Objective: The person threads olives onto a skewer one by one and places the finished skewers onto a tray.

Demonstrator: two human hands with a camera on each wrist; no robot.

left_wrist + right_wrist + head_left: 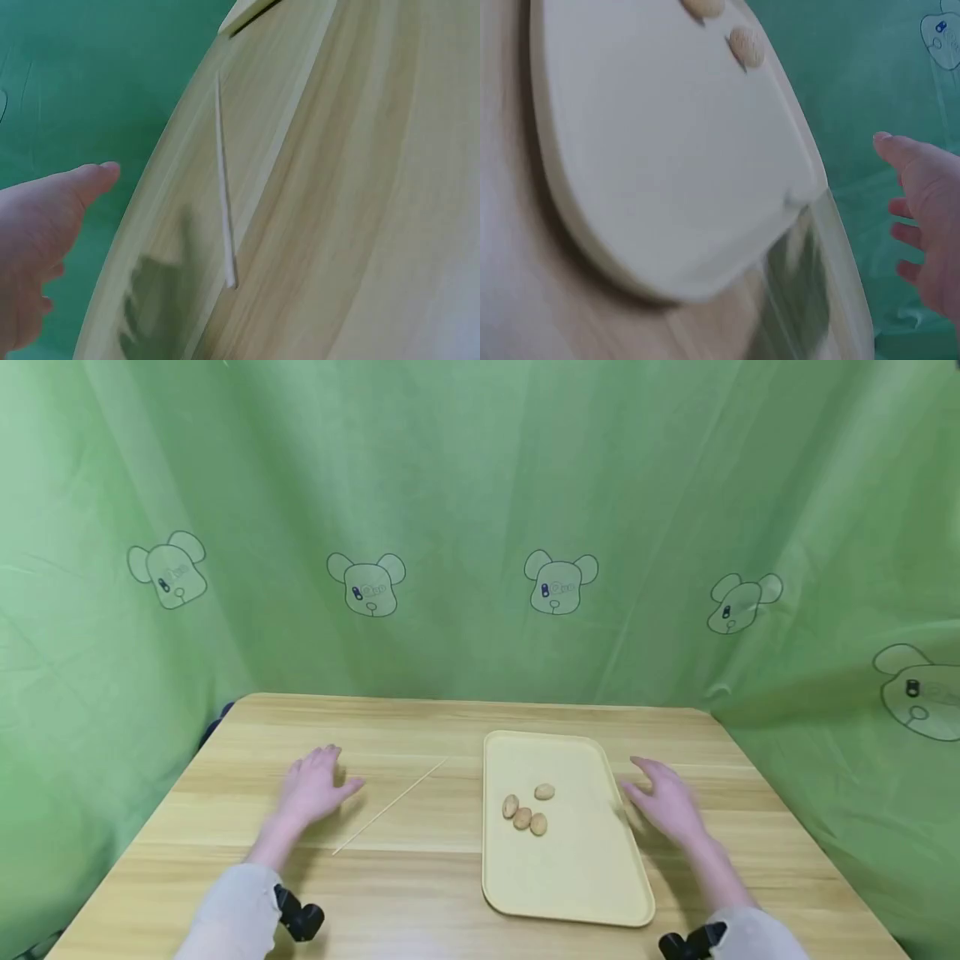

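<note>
A cream tray [577, 868] lies on the wooden table, with several brown nuts such as one [544, 792] on its left half. To the tray's left a thin wooden stick [390, 806] lies slanted; the left wrist view shows the stick [224, 187] too. Left of the stick the left hand [311, 789] hovers with spread fingers, holding nothing. Beside the tray's right edge is the right hand [667, 802], fingers apart and empty. The right wrist view shows the right hand [930, 217] away from the tray [667, 150] and two nuts [747, 46].
The wooden table [405, 893] fills the lower part of the head view. A green curtain [465, 643] with mouse-head drawings hangs behind it and along both sides. A black band with a small device sits at each wrist.
</note>
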